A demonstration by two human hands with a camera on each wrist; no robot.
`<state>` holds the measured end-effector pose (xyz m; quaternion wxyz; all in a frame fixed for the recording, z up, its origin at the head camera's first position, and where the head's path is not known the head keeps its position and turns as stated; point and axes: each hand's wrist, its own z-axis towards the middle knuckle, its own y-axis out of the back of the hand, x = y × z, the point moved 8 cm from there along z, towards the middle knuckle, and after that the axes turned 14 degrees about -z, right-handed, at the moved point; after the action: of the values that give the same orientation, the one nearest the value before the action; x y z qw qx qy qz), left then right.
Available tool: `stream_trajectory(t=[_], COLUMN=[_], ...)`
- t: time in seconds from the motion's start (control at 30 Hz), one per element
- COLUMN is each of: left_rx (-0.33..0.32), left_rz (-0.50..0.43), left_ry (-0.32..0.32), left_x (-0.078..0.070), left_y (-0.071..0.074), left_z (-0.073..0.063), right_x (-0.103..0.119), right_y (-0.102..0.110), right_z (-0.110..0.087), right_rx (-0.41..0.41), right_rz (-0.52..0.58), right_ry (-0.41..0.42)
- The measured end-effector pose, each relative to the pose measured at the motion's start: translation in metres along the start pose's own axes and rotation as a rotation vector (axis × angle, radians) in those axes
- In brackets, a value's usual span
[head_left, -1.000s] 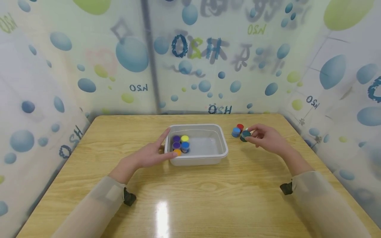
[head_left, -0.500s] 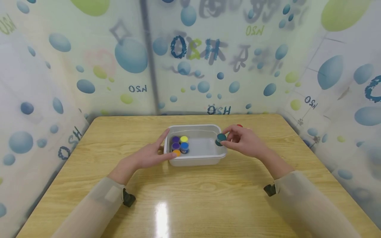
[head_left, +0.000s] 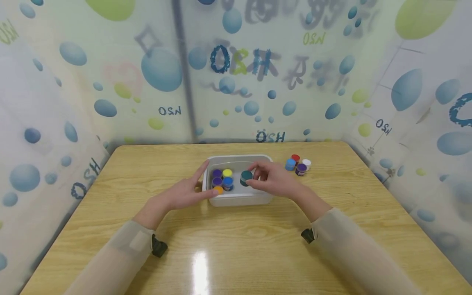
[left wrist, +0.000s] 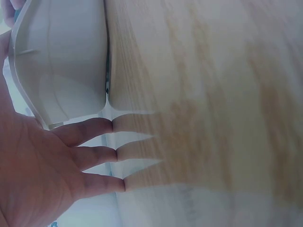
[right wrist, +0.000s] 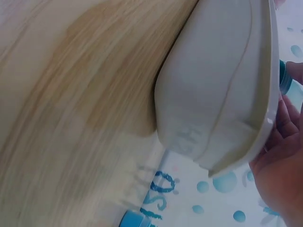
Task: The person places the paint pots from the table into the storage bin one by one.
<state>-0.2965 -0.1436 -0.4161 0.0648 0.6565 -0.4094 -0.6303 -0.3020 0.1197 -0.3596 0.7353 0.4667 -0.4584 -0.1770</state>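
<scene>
My right hand (head_left: 274, 178) pinches a small dark green jar (head_left: 246, 178) between thumb and fingers, over the inside of a white plastic box (head_left: 241, 200). In the right wrist view, the green jar (right wrist: 284, 78) shows just past the box's rim. My left hand (head_left: 180, 193) is spread at the box's left end, thumb along the near rim and index finger at the far left corner. Its other fingers (left wrist: 97, 156) stretch straight down to the tabletop beside the box. Small jars stand grouped at the box's left side: yellow (head_left: 227, 173), blue (head_left: 228, 183), orange (head_left: 218, 189) and two purple (head_left: 217, 181).
Right of the box, several more jars stand together on the wooden table (head_left: 236, 241): light blue (head_left: 290, 164), red (head_left: 295, 158), white (head_left: 306, 164) and purple (head_left: 301, 169). A patterned curtain (head_left: 236, 94) hangs behind the table and along both sides.
My right hand has carried the dark green jar leftward from the jar group on the table to over the box's middle. The left hand stays at the box's left end.
</scene>
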Motion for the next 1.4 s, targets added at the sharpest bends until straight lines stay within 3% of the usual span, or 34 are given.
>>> stream_trajectory(t=[0.27,0.57,0.8,1.1,1.4], left_rx=[-0.002,-0.004,-0.011,-0.012,-0.008], left_rz=[-0.002,-0.014,-0.008,-0.007,-0.008], left_ry=[-0.028,-0.037,-0.045,-0.04,-0.04], left_x=[-0.001,-0.002,-0.003,-0.001,0.0], left_y=[-0.001,-0.002,0.001,0.002,0.0], left_z=[0.001,0.001,-0.001,0.0,0.001], right_x=[0.015,0.021,0.019,0.012,0.007], right_y=[-0.019,-0.028,-0.036,-0.048,-0.054], right_z=[0.016,0.029,0.034,0.037,0.038], right_rx=[0.04,0.044,0.091,0.24,0.292], right_rz=[0.015,0.003,-0.04,-0.078,-0.088], right_ry=[0.059,0.047,0.054,-0.039,-0.103])
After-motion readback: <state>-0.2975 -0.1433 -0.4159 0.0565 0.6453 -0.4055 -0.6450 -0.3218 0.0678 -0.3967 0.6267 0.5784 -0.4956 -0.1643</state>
